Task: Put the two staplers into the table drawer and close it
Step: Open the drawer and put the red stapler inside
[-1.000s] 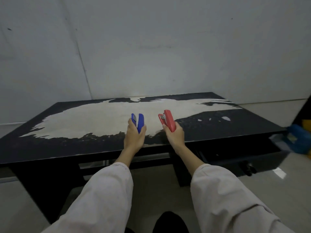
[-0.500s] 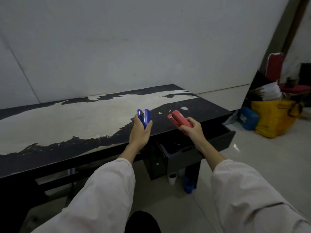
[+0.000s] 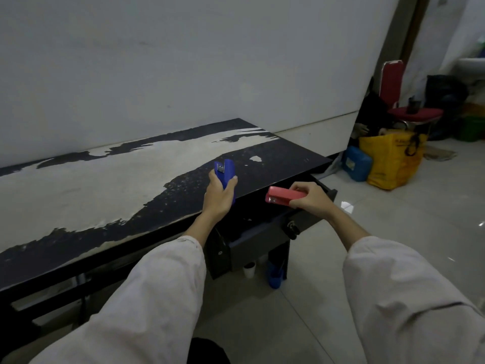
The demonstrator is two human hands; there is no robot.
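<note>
My left hand (image 3: 220,198) grips a blue stapler (image 3: 226,172) upright over the front edge of the worn black table (image 3: 105,179). My right hand (image 3: 311,199) holds a red stapler (image 3: 282,196) lying level, directly above the pulled-out black drawer (image 3: 265,235) at the table's right end. The drawer's dark inside is partly hidden by my right hand and the stapler. A knob (image 3: 292,228) sits on the drawer's front.
A yellow bag (image 3: 391,161) and a blue canister (image 3: 357,162) stand on the tiled floor right of the table. A red chair (image 3: 404,111) is behind them. A small white cup (image 3: 249,269) and a blue object (image 3: 275,277) sit under the drawer.
My view has swung to the right and closer to the drawer. My right hand has moved the red stapler down over the open drawer and turned it level. The blue stapler stays raised.
</note>
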